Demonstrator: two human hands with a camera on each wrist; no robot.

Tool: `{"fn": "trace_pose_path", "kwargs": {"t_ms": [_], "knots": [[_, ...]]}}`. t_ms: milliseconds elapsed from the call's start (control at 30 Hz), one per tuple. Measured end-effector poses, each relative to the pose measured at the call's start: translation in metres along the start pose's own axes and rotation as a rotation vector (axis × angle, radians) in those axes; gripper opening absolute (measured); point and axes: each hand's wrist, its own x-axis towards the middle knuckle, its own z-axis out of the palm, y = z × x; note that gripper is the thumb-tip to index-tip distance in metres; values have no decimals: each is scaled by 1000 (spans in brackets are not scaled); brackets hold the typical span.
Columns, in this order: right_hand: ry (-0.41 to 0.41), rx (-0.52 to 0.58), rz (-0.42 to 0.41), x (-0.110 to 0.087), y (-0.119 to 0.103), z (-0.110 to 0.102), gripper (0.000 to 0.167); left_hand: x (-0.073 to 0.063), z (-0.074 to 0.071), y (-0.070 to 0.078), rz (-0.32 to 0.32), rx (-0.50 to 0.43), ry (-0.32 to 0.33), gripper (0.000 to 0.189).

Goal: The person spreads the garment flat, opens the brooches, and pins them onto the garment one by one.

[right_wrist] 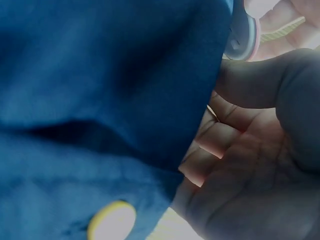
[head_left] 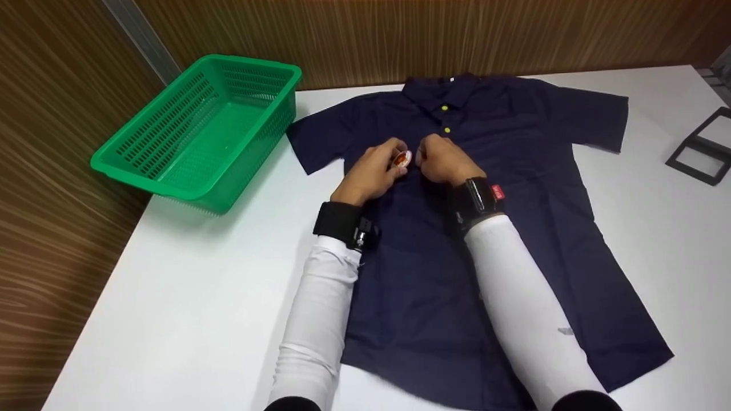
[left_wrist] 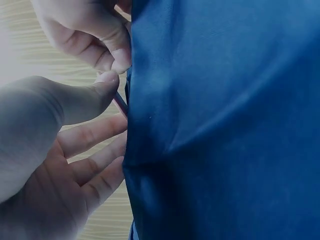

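Note:
A dark blue short-sleeved shirt [head_left: 422, 274] with yellow buttons lies spread on the white table, collar at the far side. Above its chest, my left hand [head_left: 368, 171] pinches a small round badge [head_left: 403, 159] with an orange-red face and pale rim between thumb and fingers. Close beside it, my right hand [head_left: 448, 160] has curled fingers and pinches the shirt front. In the left wrist view, only the edge of the badge [left_wrist: 120, 104] shows under my left thumb. Its grey back [right_wrist: 244, 37] appears in the right wrist view. Cloth hides some right fingertips.
A green plastic basket [head_left: 251, 148] stands left of the shirt, near the wood-grain wall [head_left: 365, 40]. At the right table edge lies a black frame-like object [head_left: 699, 149]. White table surface [head_left: 217, 297] shows on both sides of the shirt.

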Motion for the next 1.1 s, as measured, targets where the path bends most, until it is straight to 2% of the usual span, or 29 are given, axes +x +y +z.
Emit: {"fn": "trace_pose_path", "kwargs": {"t_ms": [333,633,800,933,1100], "knots": [[1,8,-11,-4,0,2,12,-2,6,6,15,125,-14,47],[-5,7,-2,-5,-2,1,14,-4,11,12,19,157,-13,53],[-8,23,-23,-4,0,1,22,-4,14,13,36,148,-18,50],[-18,29,-27,-4,0,1,19,-4,14,12,51,130,-7,47],[-21,55,-33,-4,1,0,23,-4,12,11,23,89,2,46]]}}
